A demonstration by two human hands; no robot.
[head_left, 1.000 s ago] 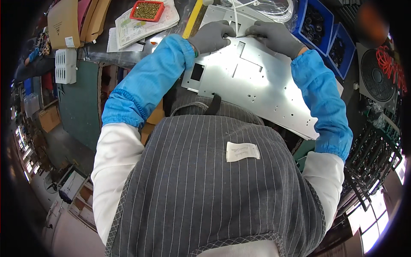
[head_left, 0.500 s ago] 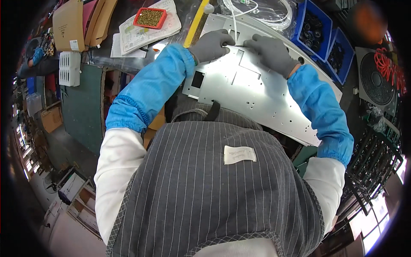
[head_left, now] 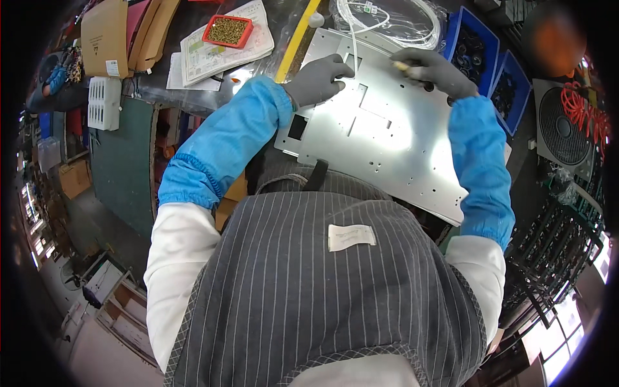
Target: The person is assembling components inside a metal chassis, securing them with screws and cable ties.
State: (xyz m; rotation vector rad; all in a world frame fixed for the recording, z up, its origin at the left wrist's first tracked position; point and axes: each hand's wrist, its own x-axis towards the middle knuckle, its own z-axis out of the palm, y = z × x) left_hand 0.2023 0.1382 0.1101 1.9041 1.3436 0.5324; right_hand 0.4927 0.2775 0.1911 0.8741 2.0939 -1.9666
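A bright sheet-metal panel (head_left: 387, 145), pierced with slots and small holes, lies in front of me. My left hand (head_left: 318, 80), in a grey glove, rests at its far left part. Its fingers curl with a gap between thumb and forefinger, and the forefinger's tip is beside the end of a thin white cable (head_left: 354, 45) that comes down onto the panel. My right hand (head_left: 438, 71), also gloved in grey, hovers over the panel's far right part. Its fingers are bent together, with a pale, blurred tip; anything held there is too small to make out.
Coiled white cable (head_left: 422, 32) in clear plastic lies beyond the panel. Blue bins (head_left: 493, 48) of black parts stand at the right. On the left, a red tray (head_left: 245, 37) of small brass-coloured pieces sits on papers (head_left: 258, 55). A fan-like grille (head_left: 561, 122) is far right.
My right hand has drawn away from my left, to the right, its fingers now more curled. My left hand has barely moved. The panel has shifted slightly in view.
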